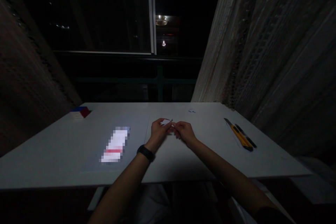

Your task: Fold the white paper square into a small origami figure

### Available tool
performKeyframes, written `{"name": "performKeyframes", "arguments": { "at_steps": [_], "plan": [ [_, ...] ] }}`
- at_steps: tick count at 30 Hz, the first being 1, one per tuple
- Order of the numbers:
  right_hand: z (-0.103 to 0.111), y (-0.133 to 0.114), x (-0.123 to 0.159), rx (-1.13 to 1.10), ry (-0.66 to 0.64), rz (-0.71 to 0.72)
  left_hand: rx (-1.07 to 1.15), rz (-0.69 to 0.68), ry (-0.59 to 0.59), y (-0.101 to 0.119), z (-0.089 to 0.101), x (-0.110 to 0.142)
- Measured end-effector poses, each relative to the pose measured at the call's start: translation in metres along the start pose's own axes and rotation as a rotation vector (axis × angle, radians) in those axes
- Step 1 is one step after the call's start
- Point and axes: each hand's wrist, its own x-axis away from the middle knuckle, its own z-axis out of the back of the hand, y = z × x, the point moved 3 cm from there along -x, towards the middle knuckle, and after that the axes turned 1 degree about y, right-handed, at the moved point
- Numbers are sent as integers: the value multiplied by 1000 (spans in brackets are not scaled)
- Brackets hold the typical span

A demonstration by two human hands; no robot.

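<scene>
Between my two hands, above the middle of the white table, is a small folded piece of white paper. My left hand, with a dark band on its wrist, is closed on the paper's left part. Thumb and fingers of my right hand pinch its right edge. The fingers partly cover the paper, so its full shape is hidden. Beyond the hands, a few tiny paper scraps lie on the tabletop.
On the left lies a lit phone, its screen blurred out, on a pale sheet. A colored cube sits at the back left. On the right are a yellow utility knife and a black pen. Curtains flank a dark window.
</scene>
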Motion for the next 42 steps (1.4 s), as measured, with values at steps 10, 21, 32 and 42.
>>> {"name": "performKeyframes", "arguments": {
  "at_steps": [10, 21, 32, 42],
  "plan": [
    [3, 0, 3, 359, 69, 229, 107, 69, -6, -6, 2, 1],
    [2, 2, 6, 411, 92, 248, 69, 34, 14, -5, 2, 0],
    [4, -7, 9, 393, 53, 239, -76, 108, -115, -4, 1, -1],
    [0, -1, 8, 202, -24, 111, -269, -163, 20, 4, 6, -3]
  ]
}}
